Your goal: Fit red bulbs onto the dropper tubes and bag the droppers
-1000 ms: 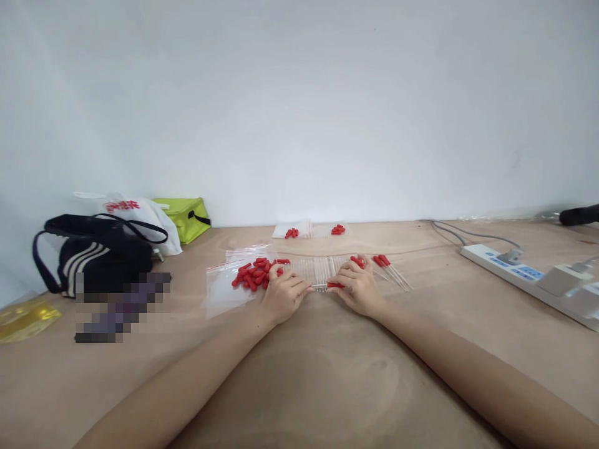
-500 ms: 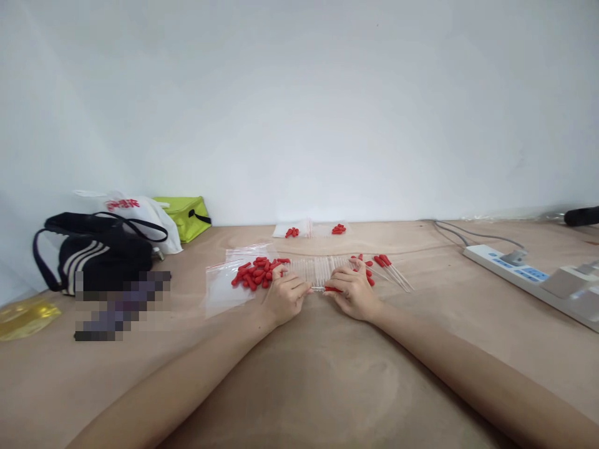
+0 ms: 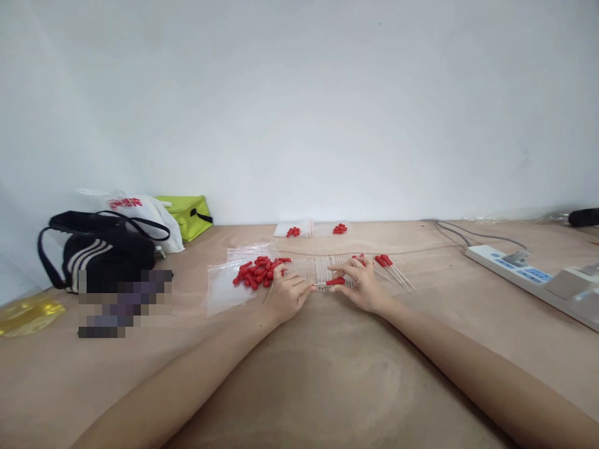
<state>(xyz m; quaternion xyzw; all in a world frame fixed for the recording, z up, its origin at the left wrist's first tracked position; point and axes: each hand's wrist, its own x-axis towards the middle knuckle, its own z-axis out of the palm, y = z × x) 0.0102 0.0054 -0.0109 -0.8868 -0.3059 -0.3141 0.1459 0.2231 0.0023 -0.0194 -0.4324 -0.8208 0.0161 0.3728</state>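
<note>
My left hand (image 3: 289, 293) is closed, pinching the thin glass tube of a dropper (image 3: 335, 282) whose red rubber bulb points right. Around that bulb my right hand (image 3: 362, 284) has its thumb and fingers spread apart; whether it touches the bulb is hard to tell. Behind both hands lies a row of clear glass tubes (image 3: 322, 267). A heap of loose red rubber bulbs (image 3: 255, 272) lies left of my left hand. Several droppers with red bulbs (image 3: 394, 270) lie just right of my right hand, with more red bulbs partly hidden behind it.
Clear zip bags (image 3: 224, 287) lie under and beside the heap. Two small bags with red bulbs (image 3: 293, 232) rest near the wall. At left are a black bag (image 3: 110, 262), a white plastic bag (image 3: 161, 221) and a lime-green bag (image 3: 187, 215). A power strip (image 3: 505, 265) stands at right.
My right hand's fingers have spread from their grip on the red bulb, leaving it in view. My left hand keeps hold of the glass tube.
</note>
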